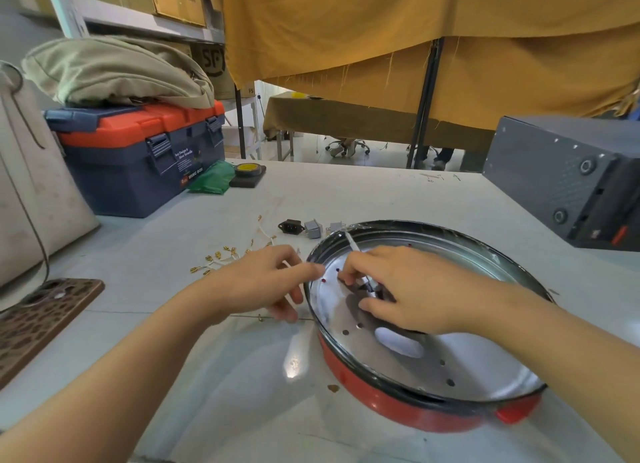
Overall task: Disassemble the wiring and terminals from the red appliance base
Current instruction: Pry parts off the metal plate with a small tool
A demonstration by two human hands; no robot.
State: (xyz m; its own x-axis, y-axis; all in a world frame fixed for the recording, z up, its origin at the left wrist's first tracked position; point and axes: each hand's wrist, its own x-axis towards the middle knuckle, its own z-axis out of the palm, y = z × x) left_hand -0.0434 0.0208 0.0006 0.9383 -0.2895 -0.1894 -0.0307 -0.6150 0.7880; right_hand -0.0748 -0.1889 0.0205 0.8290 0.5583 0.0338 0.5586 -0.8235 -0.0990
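Red base, "WING BOX" toolbox

My feed is bright and evenly lit. Glare sits on the white table just left of the red base, and soft shadows fall under my right hand. The edges bow from the wide lens. The base's near-right rim smears slightly.

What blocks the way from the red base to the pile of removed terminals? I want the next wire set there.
Nothing visible does, apart from the left hand at the red base's rim; bare table lies between it and the terminals.
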